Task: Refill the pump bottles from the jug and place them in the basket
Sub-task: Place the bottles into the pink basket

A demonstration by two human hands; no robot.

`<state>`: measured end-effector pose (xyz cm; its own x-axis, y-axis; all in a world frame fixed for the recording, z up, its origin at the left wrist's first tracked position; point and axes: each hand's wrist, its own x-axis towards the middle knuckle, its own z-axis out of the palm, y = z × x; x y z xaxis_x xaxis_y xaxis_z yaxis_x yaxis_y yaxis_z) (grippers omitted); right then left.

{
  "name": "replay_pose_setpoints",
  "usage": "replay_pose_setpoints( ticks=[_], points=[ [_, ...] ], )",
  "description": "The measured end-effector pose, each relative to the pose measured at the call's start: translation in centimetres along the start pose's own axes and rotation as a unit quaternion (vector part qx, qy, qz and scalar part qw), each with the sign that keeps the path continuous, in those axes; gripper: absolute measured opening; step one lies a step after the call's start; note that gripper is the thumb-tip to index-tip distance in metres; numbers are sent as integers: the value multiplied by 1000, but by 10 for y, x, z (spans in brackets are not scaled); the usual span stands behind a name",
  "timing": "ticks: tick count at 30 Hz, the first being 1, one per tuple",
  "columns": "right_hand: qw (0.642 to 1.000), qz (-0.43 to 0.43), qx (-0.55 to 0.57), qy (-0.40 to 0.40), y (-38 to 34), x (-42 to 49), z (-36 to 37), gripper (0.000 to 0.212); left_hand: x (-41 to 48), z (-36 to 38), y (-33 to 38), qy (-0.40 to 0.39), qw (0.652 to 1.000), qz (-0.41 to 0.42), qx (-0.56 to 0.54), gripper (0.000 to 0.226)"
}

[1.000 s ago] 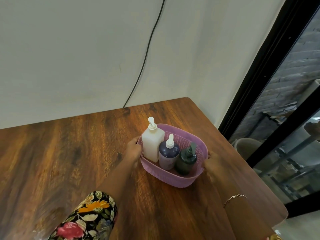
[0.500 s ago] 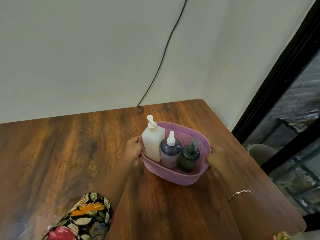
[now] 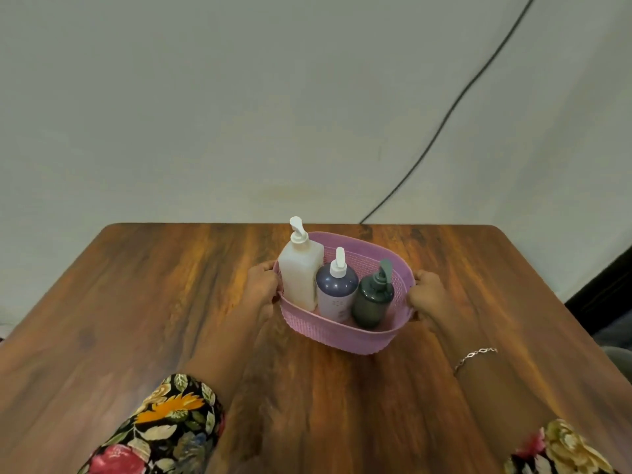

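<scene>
Both hands — left [image 3: 261, 285], right [image 3: 427, 294] — grip the basket [image 3: 342, 331]; a jerk could topple the bottles [image 3: 337, 289].

It looks like a plain room in a home. A brown wood-grain bench [image 3: 136, 302] with rounded corners stands against a bare off-white wall [image 3: 205, 114]. A thin black cable [image 3: 457, 99] runs down to the bench's far edge. A pink perforated plastic basket [image 3: 342, 333] holds toiletry pump bottles [image 3: 337, 289].

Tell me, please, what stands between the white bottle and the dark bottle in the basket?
The purple bottle stands there, between the white bottle and the dark bottle in the basket; the head view shows it.
</scene>
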<state>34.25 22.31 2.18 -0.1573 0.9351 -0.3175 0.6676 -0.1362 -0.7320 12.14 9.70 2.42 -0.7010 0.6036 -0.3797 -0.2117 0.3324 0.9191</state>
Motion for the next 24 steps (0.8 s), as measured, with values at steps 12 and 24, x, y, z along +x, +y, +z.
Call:
replay_pose_setpoints(
  ticks=[12, 24],
  points=[
    [996, -73, 33, -26, -113, 54, 82, 28, 84, -82, 43, 9, 996, -28, -88, 41],
    [996, -84, 7, 4, -159, 134, 141, 23, 171, -102, 44, -28, 988, -47, -142, 51]
  ],
)
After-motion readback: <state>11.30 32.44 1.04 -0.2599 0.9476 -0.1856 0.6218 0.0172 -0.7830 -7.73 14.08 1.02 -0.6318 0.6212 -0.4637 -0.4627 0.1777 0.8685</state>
